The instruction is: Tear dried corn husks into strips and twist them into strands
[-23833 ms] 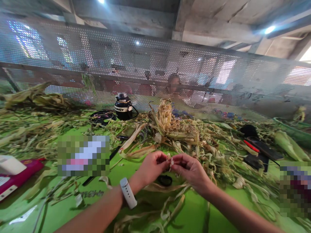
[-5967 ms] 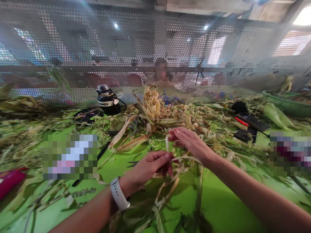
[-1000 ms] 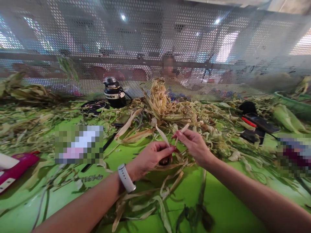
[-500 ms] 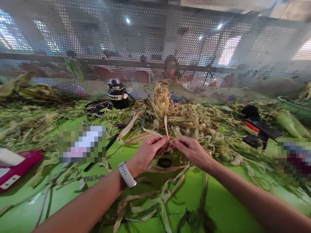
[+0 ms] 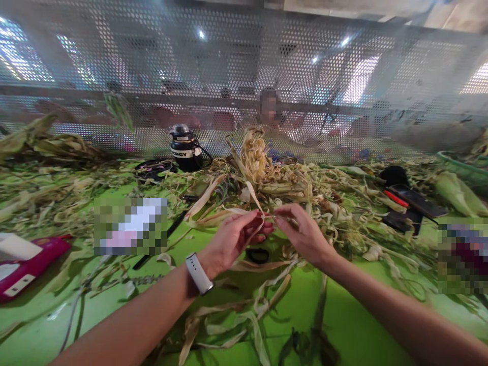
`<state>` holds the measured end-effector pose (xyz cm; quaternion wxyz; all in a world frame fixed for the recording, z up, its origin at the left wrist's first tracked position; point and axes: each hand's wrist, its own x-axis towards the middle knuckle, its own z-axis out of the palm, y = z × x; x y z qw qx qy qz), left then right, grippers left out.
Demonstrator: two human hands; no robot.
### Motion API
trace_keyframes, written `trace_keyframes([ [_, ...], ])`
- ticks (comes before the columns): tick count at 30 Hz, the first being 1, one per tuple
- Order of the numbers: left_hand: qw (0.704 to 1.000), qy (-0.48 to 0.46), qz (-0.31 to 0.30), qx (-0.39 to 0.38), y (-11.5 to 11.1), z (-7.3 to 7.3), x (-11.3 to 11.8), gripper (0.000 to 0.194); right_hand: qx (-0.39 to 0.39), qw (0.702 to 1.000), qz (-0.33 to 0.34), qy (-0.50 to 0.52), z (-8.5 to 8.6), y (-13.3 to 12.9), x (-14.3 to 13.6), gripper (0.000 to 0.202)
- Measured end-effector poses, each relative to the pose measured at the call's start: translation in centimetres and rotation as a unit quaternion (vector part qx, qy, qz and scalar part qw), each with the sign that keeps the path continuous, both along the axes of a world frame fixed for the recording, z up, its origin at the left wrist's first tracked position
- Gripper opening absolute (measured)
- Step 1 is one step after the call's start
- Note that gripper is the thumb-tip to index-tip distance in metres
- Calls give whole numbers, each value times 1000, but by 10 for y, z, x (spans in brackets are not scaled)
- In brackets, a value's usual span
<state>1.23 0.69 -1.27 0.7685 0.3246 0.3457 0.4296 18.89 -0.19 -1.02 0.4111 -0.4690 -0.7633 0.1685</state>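
My left hand [image 5: 235, 238], with a white watch on its wrist, pinches a thin pale husk strip [image 5: 252, 195] near the middle of the view. One end of the strip rises from the fingers and another part hangs down over them. Just to the right, my right hand [image 5: 303, 234] has its thumb and forefinger close together at the same strip, its other fingers loosely curled. Behind the hands stands a bundle of dried husks [image 5: 253, 155]. More husk strips [image 5: 261, 305] lie on the green table [image 5: 366, 320] below the hands.
A black jug [image 5: 186, 148] stands behind on the left, before a perforated metal screen [image 5: 236, 66]. Dark devices [image 5: 414, 201] lie at the right, a magenta object [image 5: 36, 267] at the far left. Husk scraps cover much of the table. A person is seen through the screen.
The strip's upper part has tilted to the left. My left hand has turned, its fingers now more spread, and my right hand's fingers have lifted and loosened slightly.
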Motion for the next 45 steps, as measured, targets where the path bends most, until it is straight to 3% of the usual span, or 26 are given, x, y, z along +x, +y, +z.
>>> trace_keyframes([
  [3, 1000, -29, 11, 2, 1, -2, 1, 16, 184, 979, 8, -85, -3, -2, 3, 37],
  [5, 998, -47, 23, 25, 1, -4, 2, 14, 244, 955, 55, -156, -4, -5, 2, 42],
  [7, 998, -40, 33, 39, 0, -5, 3, 12, 268, 935, 84, -218, -6, -8, 0, 40],
  [10, 999, -10, 28, 27, -2, -7, 4, 16, 284, 919, 77, -263, -8, -11, -3, 26],
  [16, 993, -2, -25, 111, -2, -10, 1, 16, 328, 918, 91, -202, -9, -11, 0, 16],
  [24, 995, -17, -5, 101, -4, -4, 1, 11, 322, 925, 128, -155, -10, -9, 1, 19],
  [28, 996, -29, -10, 87, -6, -1, 2, 11, 312, 935, 107, -133, -11, -12, -2, 18],
  [34, 997, -6, -4, 74, -5, -5, 0, 22, 313, 930, 155, -116, -12, -17, -3, 21],
  [36, 997, 24, 0, 78, -5, -6, 1, 26, 309, 937, 138, -86, -9, -17, -4, 20],
  [41, 993, 81, 15, 85, -8, -2, 5, 28, 185, 982, 5, 41, -2, -10, -7, 6],
  [45, 986, 122, -3, 110, -10, 2, 5, 18, 66, 993, 2, 101, -6, -3, -8, 6],
])
